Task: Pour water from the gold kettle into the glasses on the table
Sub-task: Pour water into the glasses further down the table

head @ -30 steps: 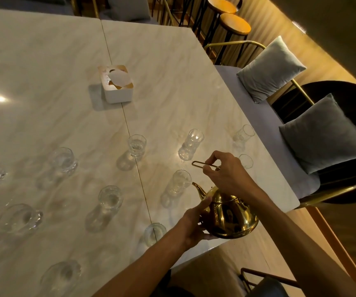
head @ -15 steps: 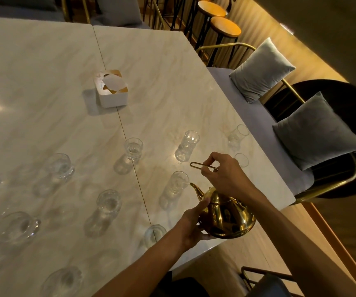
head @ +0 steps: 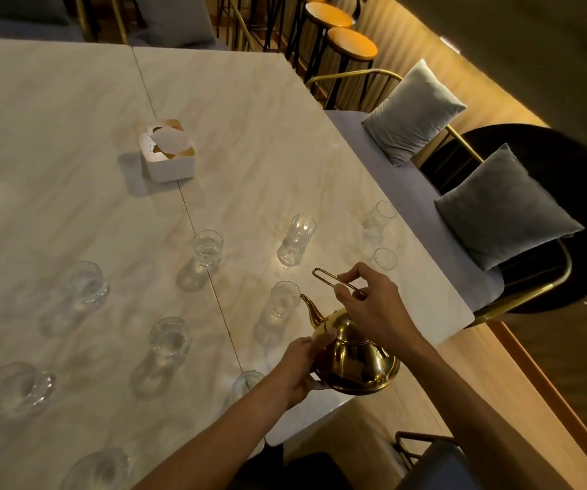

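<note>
- A marble-patterned table [head: 73,136] is seen filling the left and centre of the view; a seam runs from its far edge to its near edge.
- A bench seat with a gold frame [head: 408,192] is placed along the right edge of the table, and two grey cushions [head: 414,111] are set on it.
- Round wooden stools [head: 352,44] are lined up beyond the far right corner of the table.
- A white tissue box [head: 168,153] is positioned on the table, just left of the seam, toward the far side.
- The gold kettle [head: 359,358] is held above the near right corner of the table, tilted with its spout toward the far left.
- The spout tip is located just beside the rim of the nearest glass [head: 281,302]; whether water is flowing cannot be told.
- The right hand [head: 373,305] is closed around the thin wire handle [head: 331,279], which is pinched between thumb and fingers above the lid.
- The left hand [head: 299,369] is pressed against the left side of the kettle body, with fingers curled under it and the thumb laid near the lid.
- Clear glasses are spread over the near half of the table: one [head: 207,247] at the seam, one [head: 297,238] to its right, two [head: 378,217] near the right edge, and further ones [head: 168,339] to the left.
- One glass [head: 246,383] is partly hidden behind the left wrist.
</note>
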Tool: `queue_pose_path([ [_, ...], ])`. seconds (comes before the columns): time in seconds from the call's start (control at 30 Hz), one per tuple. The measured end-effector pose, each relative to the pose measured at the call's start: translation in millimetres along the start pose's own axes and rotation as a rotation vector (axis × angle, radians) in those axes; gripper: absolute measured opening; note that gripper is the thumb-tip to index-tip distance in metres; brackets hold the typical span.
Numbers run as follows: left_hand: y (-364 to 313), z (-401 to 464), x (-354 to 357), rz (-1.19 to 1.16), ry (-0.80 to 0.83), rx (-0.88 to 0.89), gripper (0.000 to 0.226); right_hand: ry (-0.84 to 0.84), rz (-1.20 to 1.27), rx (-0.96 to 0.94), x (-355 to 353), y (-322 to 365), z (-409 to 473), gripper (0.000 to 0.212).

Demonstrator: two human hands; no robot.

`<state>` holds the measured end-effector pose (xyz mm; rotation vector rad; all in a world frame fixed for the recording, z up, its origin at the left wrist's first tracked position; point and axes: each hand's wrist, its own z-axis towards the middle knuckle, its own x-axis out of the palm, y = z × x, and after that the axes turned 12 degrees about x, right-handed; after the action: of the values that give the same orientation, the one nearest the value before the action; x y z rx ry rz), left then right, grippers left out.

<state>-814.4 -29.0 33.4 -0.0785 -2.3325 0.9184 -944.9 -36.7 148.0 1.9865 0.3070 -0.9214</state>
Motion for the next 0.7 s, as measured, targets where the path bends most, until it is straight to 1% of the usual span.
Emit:
queue_pose_path([
  [0.1, 2, 2, -1, 0.014, -0.038, 0.022, 0.070, -0.015, 0.062, -0.004, -2, -8, -4, 0.011],
  [0.27, 5, 4, 3, 0.019, -0.121, 0.075, 0.081, -0.051, 0.150, -0.027, -5, -19, -13, 0.010],
  [0.47, 9, 5, 13, 0.134, -0.139, 0.184, 0.074, -0.100, 0.251, -0.050, -14, -38, -24, 0.008],
  [0.6, 12, 6, 28, 0.151, -0.136, 0.225, 0.092, -0.114, 0.315, -0.035, -27, -56, -28, 0.009],
  [0.63, 14, 7, 33, 0.153, -0.137, 0.231, 0.092, -0.120, 0.327, -0.034, -31, -60, -29, 0.009],
  [0.7, 18, 10, 45, 0.154, -0.134, 0.238, 0.085, -0.128, 0.339, -0.042, -41, -69, -30, 0.009],
])
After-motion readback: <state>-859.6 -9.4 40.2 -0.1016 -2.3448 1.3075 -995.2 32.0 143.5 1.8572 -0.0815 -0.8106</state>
